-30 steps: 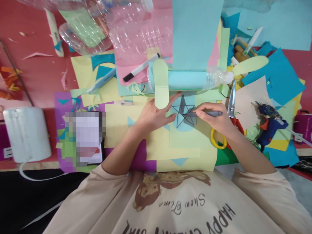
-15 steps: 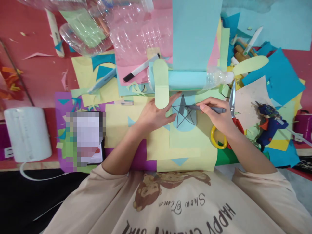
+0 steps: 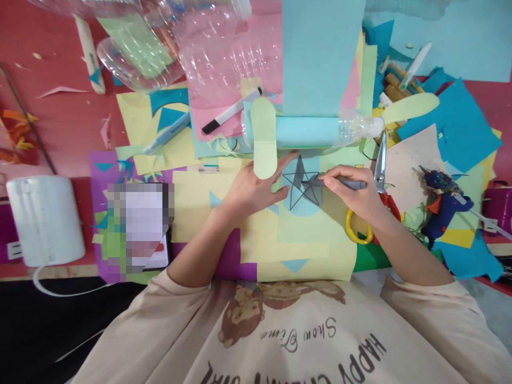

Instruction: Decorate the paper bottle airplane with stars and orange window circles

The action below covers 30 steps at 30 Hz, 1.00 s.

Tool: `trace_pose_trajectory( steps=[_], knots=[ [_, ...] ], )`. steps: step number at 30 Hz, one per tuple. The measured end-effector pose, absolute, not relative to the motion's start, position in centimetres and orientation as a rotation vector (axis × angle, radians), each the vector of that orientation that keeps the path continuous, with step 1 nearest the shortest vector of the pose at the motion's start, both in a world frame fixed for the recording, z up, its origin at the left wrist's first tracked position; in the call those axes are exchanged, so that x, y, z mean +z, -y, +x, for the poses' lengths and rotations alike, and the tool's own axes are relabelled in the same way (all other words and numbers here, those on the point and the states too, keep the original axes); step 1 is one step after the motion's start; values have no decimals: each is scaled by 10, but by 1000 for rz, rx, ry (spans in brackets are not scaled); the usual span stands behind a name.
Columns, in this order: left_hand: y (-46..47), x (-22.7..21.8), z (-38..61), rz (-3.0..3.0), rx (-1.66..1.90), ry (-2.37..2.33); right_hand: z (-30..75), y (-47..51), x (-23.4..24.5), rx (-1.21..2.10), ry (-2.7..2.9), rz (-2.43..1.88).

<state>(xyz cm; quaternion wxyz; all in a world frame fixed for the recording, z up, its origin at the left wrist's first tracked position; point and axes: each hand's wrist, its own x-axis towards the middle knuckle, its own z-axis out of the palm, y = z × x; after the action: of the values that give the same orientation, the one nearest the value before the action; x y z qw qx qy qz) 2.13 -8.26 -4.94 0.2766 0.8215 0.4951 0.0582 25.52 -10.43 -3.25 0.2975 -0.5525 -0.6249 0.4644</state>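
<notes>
My right hand (image 3: 350, 186) is closed around a grey marker (image 3: 340, 183). The marker's tip touches a light blue paper piece (image 3: 292, 198) near the middle of a five-pointed star drawn in dark lines. The star's top point and its right side are filled with grey. My left hand (image 3: 256, 189) lies flat with fingers spread, thumb and forefinger at the left edge of the blue piece. Just beyond, a plastic bottle (image 3: 354, 128) wrapped in light blue paper lies on its side. A pale green paper strip (image 3: 265, 154) from it overlaps my left fingers.
Scissors (image 3: 360, 226) with red and yellow handles lie beside my right wrist. Farther right is a blue glue gun (image 3: 446, 213). A phone (image 3: 154, 213) lies at left, near a white box-like device (image 3: 46, 218). Clear plastic bottles (image 3: 224, 58) and paper scraps cover the far side.
My right hand has shifted slightly left and the marker tip slightly down across the star. More grey fill shows on the star's right side. My left hand has stayed put.
</notes>
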Motion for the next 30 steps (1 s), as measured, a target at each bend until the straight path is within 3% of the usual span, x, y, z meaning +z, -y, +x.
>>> trace_pose_trajectory(
  steps=[30],
  knots=[
    [83,-52,21,2257,171,-1312,252,105,-42,1275,1559,-1457]
  ],
)
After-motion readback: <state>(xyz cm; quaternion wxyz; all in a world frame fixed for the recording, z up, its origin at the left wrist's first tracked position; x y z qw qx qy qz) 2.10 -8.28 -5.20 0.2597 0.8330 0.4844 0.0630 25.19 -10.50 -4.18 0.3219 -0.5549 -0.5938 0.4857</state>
